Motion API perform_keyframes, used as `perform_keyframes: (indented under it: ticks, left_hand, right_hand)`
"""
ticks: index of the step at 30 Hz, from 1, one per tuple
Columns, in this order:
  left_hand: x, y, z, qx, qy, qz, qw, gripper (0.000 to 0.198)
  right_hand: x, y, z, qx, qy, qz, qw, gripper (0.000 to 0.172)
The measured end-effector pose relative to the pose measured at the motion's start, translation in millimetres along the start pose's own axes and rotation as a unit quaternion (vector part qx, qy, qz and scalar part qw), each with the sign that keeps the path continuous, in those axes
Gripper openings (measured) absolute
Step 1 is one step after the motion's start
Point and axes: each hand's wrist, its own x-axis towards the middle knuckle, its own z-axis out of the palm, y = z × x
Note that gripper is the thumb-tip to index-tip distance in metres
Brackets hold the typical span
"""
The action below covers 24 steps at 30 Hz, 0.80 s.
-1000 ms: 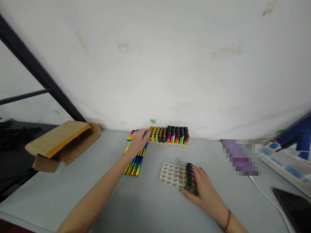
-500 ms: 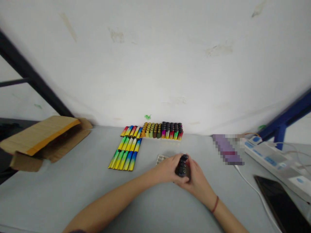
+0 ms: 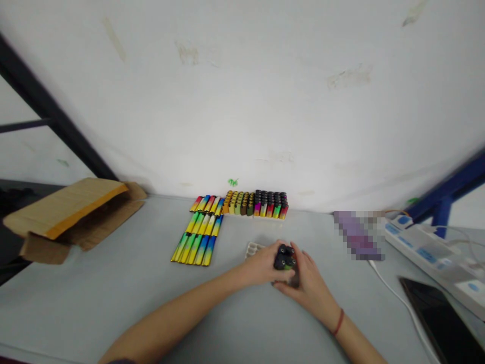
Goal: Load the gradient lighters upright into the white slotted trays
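Both hands meet over a white moulded tray (image 3: 251,248) near the middle of the grey table (image 3: 113,298). My left hand (image 3: 261,265) pinches black-capped lighters (image 3: 285,256) standing at the tray's right end. My right hand (image 3: 308,283) cups the same lighters from the right, fingers curled against them. Most of the tray is hidden under the hands. Farther back, against the wall, a full tray of upright rainbow lighters (image 3: 255,203) stands, and rows of rainbow lighters (image 3: 199,237) lie flat to its left.
An open cardboard box (image 3: 68,212) lies at the left. At the right are a blurred purple object (image 3: 358,235), a white power strip (image 3: 432,253) with a white cable (image 3: 401,308), and a dark phone (image 3: 439,323). A black frame bar (image 3: 56,121) slants at the left.
My left hand came back from the lighters by the wall to the tray and closed on the lighters there. My right hand stayed at the tray. The view shifted slightly.
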Motion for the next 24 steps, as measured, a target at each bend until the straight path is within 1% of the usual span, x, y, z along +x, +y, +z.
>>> perform_keyframes:
  ticks: [2,4,7,9,10,12,14,15,16,18,20,22,24]
  left_hand:
    - [-2,3,-1.6,-0.020,0.010,0.006,1.000,0.050]
    - [-3,5,-1.7,-0.004,0.005,0.008,1.000,0.056]
    - [-3,2,2.5,0.041,-0.010,-0.005,0.999,0.060]
    - [-4,0,6.7,0.053,-0.010,-0.014,0.998,0.061]
    - [-4,0,8.5,0.051,-0.002,-0.016,0.999,0.061]
    - [-6,2,9.6,0.034,0.035,-0.020,0.999,0.061]
    - [-9,6,5.0,0.005,0.083,-0.026,0.996,0.059]
    - [-10,8,-0.4,-0.012,0.106,-0.029,0.994,0.057]
    - [-13,9,-8.3,-0.028,0.126,-0.033,0.991,0.056]
    - [-18,9,-32.0,-0.050,0.174,-0.050,0.982,0.054]
    - [-25,4,-65.3,-0.036,0.257,-0.108,0.960,0.052]
    - [-33,-5,-103.7,0.004,0.307,-0.177,0.935,0.046]
    - [-42,-16,-140.8,0.030,0.349,-0.208,0.913,0.041]
  right_hand:
    - [0,1,0,-0.001,-0.001,-0.002,1.000,0.088]
    - [-1,3,1,-0.005,0.001,-0.006,1.000,0.084]
    - [-2,5,1,-0.010,0.004,-0.022,1.000,0.084]
    - [-3,5,1,-0.012,0.002,-0.030,0.999,0.084]
    - [-3,5,0,-0.013,0.001,-0.031,0.999,0.084]
    - [-3,4,-1,-0.016,-0.002,-0.030,0.999,0.086]
    - [-3,3,-3,-0.017,-0.005,-0.030,0.999,0.089]
    - [-3,3,-4,-0.017,-0.006,-0.030,0.999,0.090]
    - [-3,2,-5,-0.015,-0.008,-0.031,0.999,0.091]
    - [-3,1,-6,-0.011,-0.011,-0.033,0.999,0.091]
    - [-4,0,-7,-0.010,-0.013,-0.035,0.999,0.089]
    - [-4,0,-7,-0.014,-0.014,-0.036,0.999,0.088]
    - [-4,0,-7,-0.020,-0.013,-0.038,0.999,0.088]
